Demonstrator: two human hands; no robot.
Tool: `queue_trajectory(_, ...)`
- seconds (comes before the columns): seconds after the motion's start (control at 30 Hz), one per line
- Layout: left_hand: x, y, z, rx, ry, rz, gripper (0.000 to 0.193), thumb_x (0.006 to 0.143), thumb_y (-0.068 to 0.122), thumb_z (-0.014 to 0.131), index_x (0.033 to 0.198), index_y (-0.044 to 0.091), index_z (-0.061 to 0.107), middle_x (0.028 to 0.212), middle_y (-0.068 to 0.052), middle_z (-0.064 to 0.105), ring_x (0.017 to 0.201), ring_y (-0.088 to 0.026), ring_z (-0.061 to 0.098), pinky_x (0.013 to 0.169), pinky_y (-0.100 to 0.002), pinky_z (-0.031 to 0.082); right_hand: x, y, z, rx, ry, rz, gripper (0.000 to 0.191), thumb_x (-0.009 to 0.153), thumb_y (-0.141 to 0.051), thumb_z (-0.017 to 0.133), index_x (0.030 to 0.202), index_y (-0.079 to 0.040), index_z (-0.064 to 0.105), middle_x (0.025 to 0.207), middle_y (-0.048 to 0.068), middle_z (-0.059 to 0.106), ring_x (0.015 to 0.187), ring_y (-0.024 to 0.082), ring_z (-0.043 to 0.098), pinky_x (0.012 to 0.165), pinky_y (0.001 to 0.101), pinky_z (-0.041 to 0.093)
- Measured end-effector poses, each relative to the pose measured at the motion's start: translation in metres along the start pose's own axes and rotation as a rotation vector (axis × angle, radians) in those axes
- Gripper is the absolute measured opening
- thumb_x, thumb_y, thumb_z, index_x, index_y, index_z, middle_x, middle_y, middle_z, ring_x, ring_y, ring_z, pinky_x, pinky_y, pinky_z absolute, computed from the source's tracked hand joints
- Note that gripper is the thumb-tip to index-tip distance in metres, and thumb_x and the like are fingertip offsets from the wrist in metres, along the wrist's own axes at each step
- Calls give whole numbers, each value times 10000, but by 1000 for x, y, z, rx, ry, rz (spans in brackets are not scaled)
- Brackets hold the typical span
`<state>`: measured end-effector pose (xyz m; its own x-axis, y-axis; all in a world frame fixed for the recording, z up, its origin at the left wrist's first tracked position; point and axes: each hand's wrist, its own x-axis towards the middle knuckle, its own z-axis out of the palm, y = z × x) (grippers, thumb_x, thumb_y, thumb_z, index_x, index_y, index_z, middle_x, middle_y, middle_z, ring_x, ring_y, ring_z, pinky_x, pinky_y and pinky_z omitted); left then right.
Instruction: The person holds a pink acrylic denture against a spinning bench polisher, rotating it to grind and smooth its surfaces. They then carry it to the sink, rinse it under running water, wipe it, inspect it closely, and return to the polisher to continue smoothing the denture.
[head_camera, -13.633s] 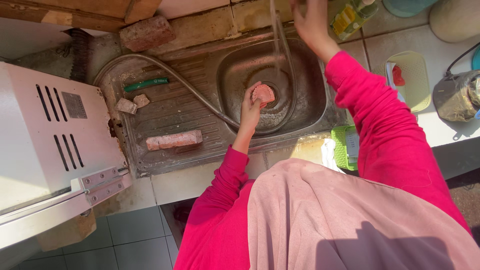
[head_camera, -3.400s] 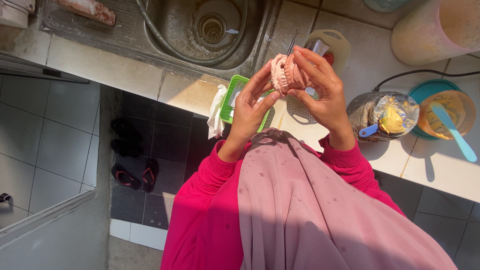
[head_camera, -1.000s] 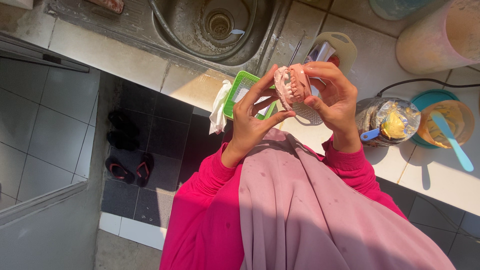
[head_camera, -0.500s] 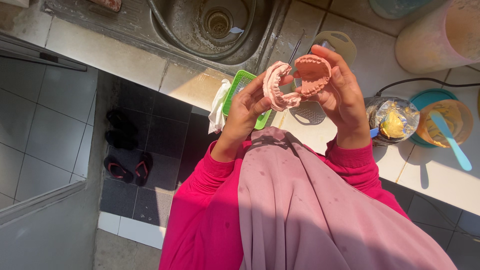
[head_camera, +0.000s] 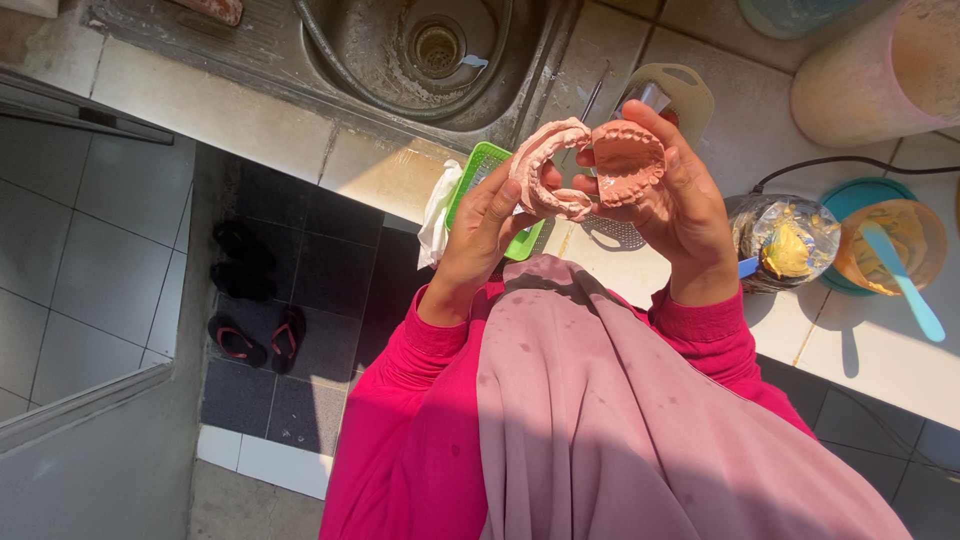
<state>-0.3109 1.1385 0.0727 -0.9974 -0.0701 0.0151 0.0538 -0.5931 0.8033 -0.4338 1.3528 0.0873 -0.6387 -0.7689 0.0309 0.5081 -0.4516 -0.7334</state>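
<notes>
Two pink dental casts are held apart above the counter edge. My left hand (head_camera: 478, 232) grips the horseshoe-shaped lower cast (head_camera: 545, 170), its teeth facing right. My right hand (head_camera: 680, 205) cups the upper cast (head_camera: 628, 162) with its tooth arch facing up toward me. The two casts nearly touch at their near ends. Pink sleeves and a mauve head covering fill the lower part of the view.
A steel sink (head_camera: 420, 50) with a hose lies at the top. A small green basket (head_camera: 478, 170) and a white cloth (head_camera: 436, 215) sit at the counter edge. A clear cup (head_camera: 785, 240), an orange bowl with a blue spatula (head_camera: 895, 262) and a large pink tub (head_camera: 885, 70) stand right. Sandals (head_camera: 255, 338) lie on the floor.
The two casts were pressed together as one piece a second ago. They have since been opened apart, one in each hand.
</notes>
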Motion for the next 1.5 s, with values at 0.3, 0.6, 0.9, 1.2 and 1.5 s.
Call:
queue_trajectory(0.3,-3,0,1,-12,-12,54,691,1096,386,603,1614,-5,365,1358,-126,611,1275,-235,657,1117,-405,565,-3,-1,12,-124,10,-118,569,1147,-341,569,1613,-64,397,1467,220,535,1374,364,568,1135,531,533)
queue_trajectory(0.6,-4,3,16,119,27,218,734,1032,150,742,1631,6,343,1489,-131,552,1339,-212,603,1148,-397,562,-11,-3,28,-462,123,-305,671,1023,-347,798,1493,-12,456,1387,223,637,1255,348,684,1118,452,587)
queue_trajectory(0.9,-6,5,30,291,57,200,852,930,-52,809,1638,62,348,1460,-109,588,1337,-192,619,1198,-407,554,-10,2,36,-633,102,-376,576,956,-96,826,1439,8,530,1452,213,597,1390,300,604,1174,420,562)
queue_trajectory(1.2,-7,4,30,420,108,238,813,921,-41,821,1608,85,405,1525,-87,569,1367,-174,613,1140,-381,560,-4,3,33,-782,71,-403,499,923,-44,835,1365,5,607,1498,207,589,1396,297,587,1158,425,562)
queue_trajectory(1.5,-5,4,35,518,178,307,789,919,-1,846,1591,87,441,1434,-73,624,1305,-162,654,1099,-370,571,2,20,24,-595,103,-456,483,973,-81,815,1385,-2,576,1522,201,571,1430,301,562,1218,454,526)
